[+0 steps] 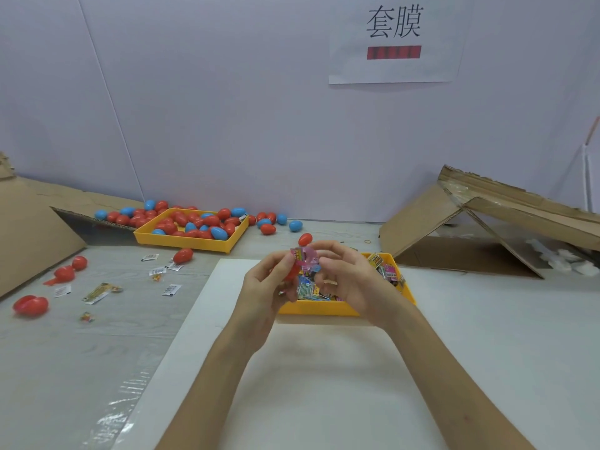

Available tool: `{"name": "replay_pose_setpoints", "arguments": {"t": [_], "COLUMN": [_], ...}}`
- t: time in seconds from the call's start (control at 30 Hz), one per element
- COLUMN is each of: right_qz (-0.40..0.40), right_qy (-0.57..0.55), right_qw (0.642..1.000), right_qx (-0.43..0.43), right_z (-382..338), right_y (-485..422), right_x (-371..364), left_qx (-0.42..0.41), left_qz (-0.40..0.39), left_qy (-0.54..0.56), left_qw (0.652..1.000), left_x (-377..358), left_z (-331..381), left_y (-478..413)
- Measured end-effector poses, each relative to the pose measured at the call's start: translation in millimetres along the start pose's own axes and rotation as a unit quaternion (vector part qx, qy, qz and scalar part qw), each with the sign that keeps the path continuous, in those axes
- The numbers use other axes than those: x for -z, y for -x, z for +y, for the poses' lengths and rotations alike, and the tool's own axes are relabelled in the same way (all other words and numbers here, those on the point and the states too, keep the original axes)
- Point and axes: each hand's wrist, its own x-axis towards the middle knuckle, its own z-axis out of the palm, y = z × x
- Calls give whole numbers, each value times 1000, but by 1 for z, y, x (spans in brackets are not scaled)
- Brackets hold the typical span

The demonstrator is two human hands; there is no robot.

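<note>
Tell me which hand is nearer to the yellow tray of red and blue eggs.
Left. The left hand sits in front and right of the egg tray; the right hand is farther right, beyond the left hand.

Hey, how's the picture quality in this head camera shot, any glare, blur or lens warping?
Head view: light is even and soft, with faint shadows under the forearms on the white board. Head view: glare streaks the clear film at lower left. Head view: the wide lens tilts the wall seam at left; the pink packet between the left hand and right hand looks slightly soft.
</note>
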Motion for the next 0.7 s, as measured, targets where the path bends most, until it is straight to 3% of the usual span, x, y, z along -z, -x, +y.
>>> {"name": "replay_pose_setpoints", "arguments": {"t": [0.13, 0.4, 0.57, 0.7], "right_qz": [53, -15, -2, 57], "right_qy": [-4, 7, -41, -47], "right_qw": [998, 1000, 999, 995], "right_qx": [30, 0, 30, 69], "right_z": [-2, -7, -6, -7], "right_y": [-3, 4, 4, 3], "right_x": [4, 7, 8, 11], "left_qx": [-1, 0, -2, 16], "left_qz": [1, -27, -13, -41], "left_qy": [-24, -85, -38, 32], "left_qw": [1000, 996, 999, 999], "left_x": [-1, -5, -5, -3], "left_z": [-1, -2, 1, 4], "left_y": [1, 3, 2, 1]}}
